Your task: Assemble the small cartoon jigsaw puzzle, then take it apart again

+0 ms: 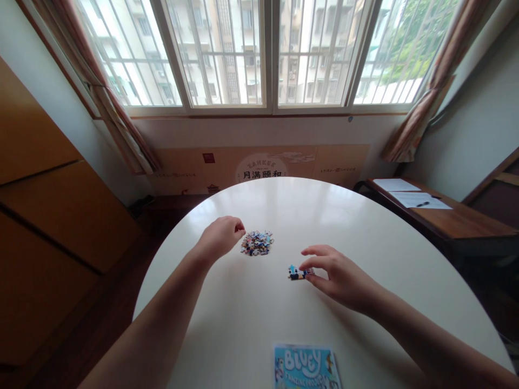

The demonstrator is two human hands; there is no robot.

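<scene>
A small heap of jigsaw pieces (257,243) lies near the middle of the white round table (239,324). At its left edge is my left hand (223,236), with the fingers curled together; what they hold, if anything, is hidden. To the right and nearer to me, a few joined puzzle pieces (295,272) in blue, white and dark colours lie flat. My right hand (326,269) is over their right end, fingers apart and thumb and fingertips at the pieces, partly covering them.
A blue Bluey picture card or box (305,367) lies at the near side of the table. Beyond the right edge stands a brown side table (466,219) with papers (419,200) and a pen. A printed carton (174,162) is under the barred window.
</scene>
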